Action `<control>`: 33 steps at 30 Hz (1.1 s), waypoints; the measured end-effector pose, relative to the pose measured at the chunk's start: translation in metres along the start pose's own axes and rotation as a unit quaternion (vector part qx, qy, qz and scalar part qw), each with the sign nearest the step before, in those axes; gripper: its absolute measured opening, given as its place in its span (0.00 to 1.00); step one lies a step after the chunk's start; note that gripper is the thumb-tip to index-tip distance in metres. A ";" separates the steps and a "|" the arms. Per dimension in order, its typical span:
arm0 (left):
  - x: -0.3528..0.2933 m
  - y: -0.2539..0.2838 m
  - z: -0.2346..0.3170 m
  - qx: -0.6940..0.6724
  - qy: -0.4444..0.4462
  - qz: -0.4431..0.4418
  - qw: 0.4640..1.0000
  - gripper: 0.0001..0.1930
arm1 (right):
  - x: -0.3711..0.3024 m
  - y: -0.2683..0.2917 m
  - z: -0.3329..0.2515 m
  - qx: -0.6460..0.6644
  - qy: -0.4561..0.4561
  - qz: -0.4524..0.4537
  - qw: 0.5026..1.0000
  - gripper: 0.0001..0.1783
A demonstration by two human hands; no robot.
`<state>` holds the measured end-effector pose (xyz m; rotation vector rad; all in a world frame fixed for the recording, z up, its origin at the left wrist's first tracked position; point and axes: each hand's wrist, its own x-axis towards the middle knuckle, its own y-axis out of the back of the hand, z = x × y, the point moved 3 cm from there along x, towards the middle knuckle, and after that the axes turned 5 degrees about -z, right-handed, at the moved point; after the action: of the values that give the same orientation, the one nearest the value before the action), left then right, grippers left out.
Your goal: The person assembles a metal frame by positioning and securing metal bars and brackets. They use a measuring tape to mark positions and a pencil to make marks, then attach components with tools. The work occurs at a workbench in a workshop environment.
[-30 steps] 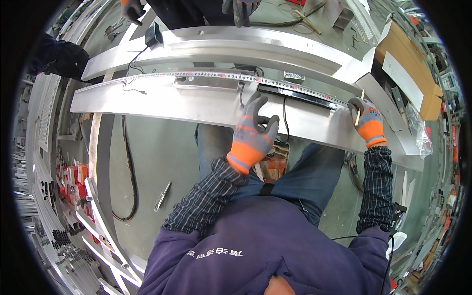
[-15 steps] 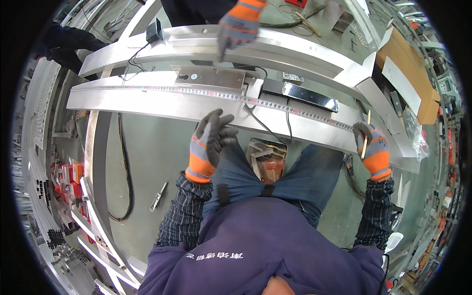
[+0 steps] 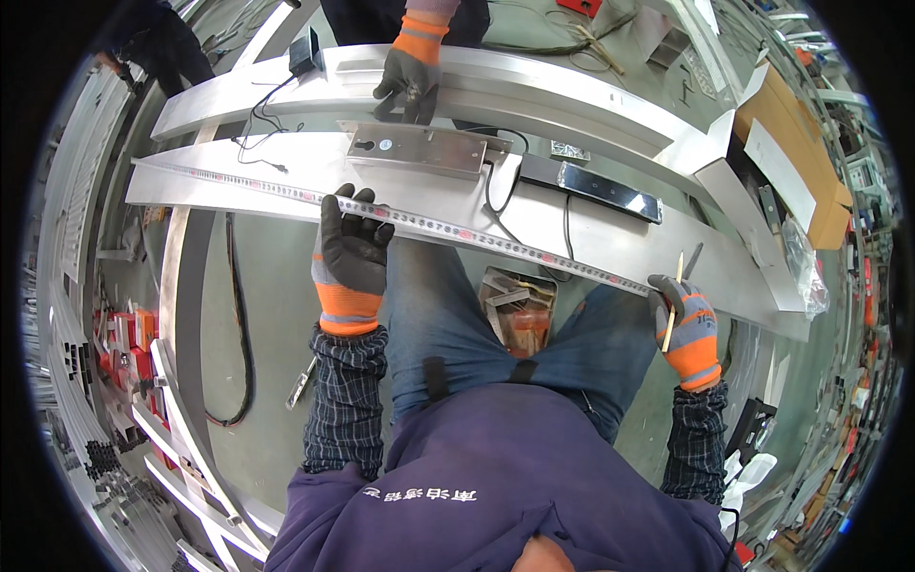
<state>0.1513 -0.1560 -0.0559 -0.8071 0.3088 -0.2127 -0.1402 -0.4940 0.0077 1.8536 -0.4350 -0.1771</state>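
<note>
A long white tape measure (image 3: pixel 443 227) stretches slantwise across the silver metal beam (image 3: pixel 257 205) in front of me. My left hand (image 3: pixel 351 253), in a grey and orange glove, is at the beam's near edge with fingers apart, touching the tape. My right hand (image 3: pixel 684 329) closes round the tape's right end and also holds a thin yellow stick (image 3: pixel 673 310) that looks like a pencil. On the beam lie a steel lock plate (image 3: pixel 419 150) and a black bar-shaped device (image 3: pixel 610 194) with a glossy face. A co-worker's gloved hand (image 3: pixel 410 81) rests by the second beam.
A second metal beam (image 3: pixel 562 100) runs behind the first, with a small black box (image 3: pixel 303 55) on it. An opened cardboard box (image 3: pixel 796 143) stands at the right. Between my legs sits a tool tray (image 3: pixel 522 310). Another person (image 3: pixel 157 48) stands at the far left.
My left hand has moved left and up to the tape. My right hand has come left and nearer to me, drawing the tape's right end along. The co-worker's hand has shifted left.
</note>
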 end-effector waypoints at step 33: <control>-0.132 -0.060 -0.130 0.177 0.316 -0.310 0.879 0.23 | 0.000 -0.022 -0.024 0.094 0.039 0.035 0.994 0.17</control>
<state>-0.0214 -0.2438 -0.0712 -0.4261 0.5982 -1.1217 -0.1280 -0.4673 -0.0051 2.0195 -0.4737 -0.0160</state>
